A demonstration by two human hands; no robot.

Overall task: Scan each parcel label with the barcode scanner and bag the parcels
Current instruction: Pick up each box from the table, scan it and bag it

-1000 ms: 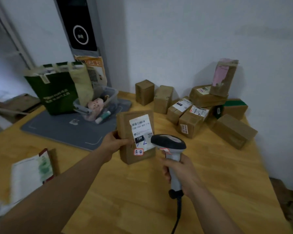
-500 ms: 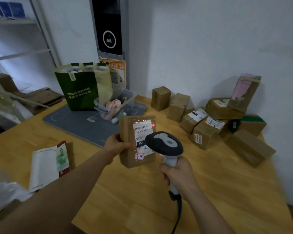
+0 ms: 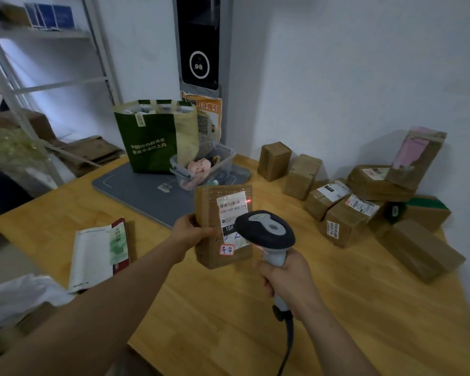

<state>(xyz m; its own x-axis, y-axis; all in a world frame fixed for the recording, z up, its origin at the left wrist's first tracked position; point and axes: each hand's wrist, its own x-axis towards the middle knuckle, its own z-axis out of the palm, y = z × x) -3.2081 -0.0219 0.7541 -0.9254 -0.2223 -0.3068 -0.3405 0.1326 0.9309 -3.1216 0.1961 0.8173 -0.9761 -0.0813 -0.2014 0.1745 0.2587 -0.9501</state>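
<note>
While the left hand [image 3: 190,234] grips a flat brown cardboard parcel [image 3: 207,210] by its left edge, the right hand [image 3: 291,283] is curled tight round the grey handle of a black and grey barcode scanner [image 3: 266,229]. The parcel is held upright above the middle of the yellow wooden bench [image 3: 228,316], with its white label [image 3: 232,210] facing the person. The head of the scanner sits just in front of the lower right part of the label and hides some of it. A small red dot of light [image 3: 248,200] shows at the right end of the bars on the label. A black cable [image 3: 288,346] hangs down from the bottom of the scanner handle.

On the far left of the bench a dark green shopping bag [image 3: 149,142] stands on a grey mat [image 3: 139,191]. Just to the right of the bag, on the same mat, is a clear plastic tub [image 3: 224,156] with small things inside. On the right side of the bench, close to the white wall, lies a pile of brown cardboard boxes [image 3: 347,221], some with white labels. Two more brown boxes [image 3: 301,175] stand side by side at the far edge, left of the pile. On the near left lies a white and green booklet [image 3: 92,259].
</note>
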